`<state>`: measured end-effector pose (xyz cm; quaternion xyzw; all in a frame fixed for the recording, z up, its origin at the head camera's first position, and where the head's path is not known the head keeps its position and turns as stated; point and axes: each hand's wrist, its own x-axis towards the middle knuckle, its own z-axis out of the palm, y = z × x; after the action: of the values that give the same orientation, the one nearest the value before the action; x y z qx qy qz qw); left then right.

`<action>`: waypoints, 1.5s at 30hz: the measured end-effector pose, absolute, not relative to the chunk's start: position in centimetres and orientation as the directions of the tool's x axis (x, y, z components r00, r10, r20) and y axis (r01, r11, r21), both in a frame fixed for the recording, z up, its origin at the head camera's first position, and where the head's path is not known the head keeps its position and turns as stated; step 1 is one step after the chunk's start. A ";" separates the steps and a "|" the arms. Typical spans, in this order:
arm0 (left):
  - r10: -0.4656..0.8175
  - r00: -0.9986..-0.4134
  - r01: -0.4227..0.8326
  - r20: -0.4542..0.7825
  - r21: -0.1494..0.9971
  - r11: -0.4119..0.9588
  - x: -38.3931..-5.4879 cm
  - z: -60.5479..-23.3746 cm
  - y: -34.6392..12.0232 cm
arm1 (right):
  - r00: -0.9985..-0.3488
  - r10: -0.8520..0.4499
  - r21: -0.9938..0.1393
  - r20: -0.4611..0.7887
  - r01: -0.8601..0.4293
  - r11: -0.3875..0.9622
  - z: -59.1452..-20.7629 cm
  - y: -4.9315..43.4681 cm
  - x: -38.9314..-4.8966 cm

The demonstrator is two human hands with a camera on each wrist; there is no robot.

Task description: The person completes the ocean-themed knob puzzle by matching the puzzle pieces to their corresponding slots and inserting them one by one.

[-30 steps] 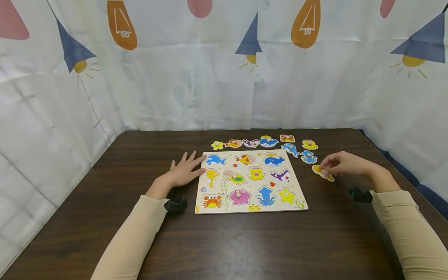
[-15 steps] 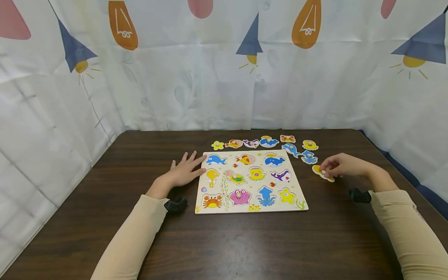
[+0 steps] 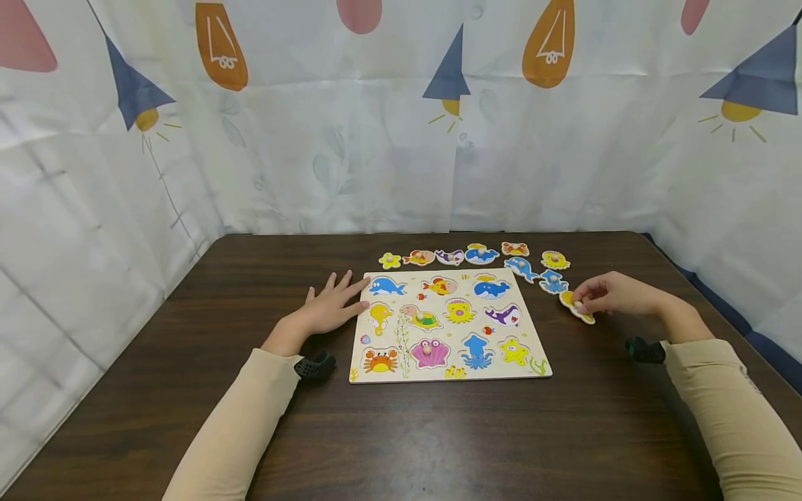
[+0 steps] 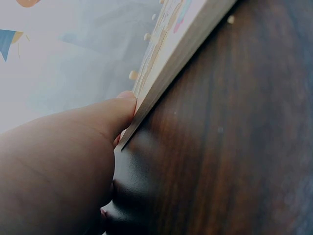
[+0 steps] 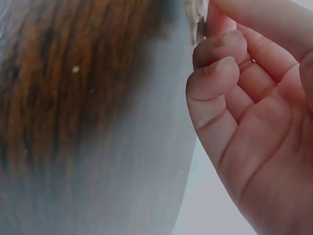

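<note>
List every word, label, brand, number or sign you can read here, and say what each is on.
None can be read in any view.
Puzzle board: sea-creature pictures, no legible lettering.
Yellow puzzle piece: partly covered by the right hand, nothing legible.
Backdrop: lamp and bulb drawings, no legible text.
Right sleeve: a small mark, too small to read.
</note>
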<state>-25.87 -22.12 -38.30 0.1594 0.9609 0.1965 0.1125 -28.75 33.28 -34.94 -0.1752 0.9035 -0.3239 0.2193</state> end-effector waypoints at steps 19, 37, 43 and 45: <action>0.344 -0.926 0.255 -0.158 0.410 0.876 -25.7 -38.5 -22.2 | -0.851 -0.505 -0.636 -0.144 -0.311 0.706 -33.1 28.6 -28.4; 0.346 -0.925 0.257 -0.158 0.412 0.874 -25.6 -38.0 -22.0 | -0.822 -0.570 -0.628 0.009 -0.448 0.636 -33.1 20.4 -29.5; 0.345 -0.925 0.254 -0.162 0.413 0.875 -25.5 -38.0 -22.0 | -0.829 -0.559 -0.623 0.002 -0.438 0.648 -33.5 18.1 -29.9; 0.344 -0.925 0.255 -0.160 0.410 0.876 -25.6 -38.0 -22.0 | -0.824 -0.567 -0.631 -0.008 -0.435 0.642 -33.5 17.3 -29.9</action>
<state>-25.57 -21.97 -38.05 0.1555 0.9617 0.1944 0.1148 -29.94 17.26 -33.48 -0.2783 0.9002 -0.3188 0.1029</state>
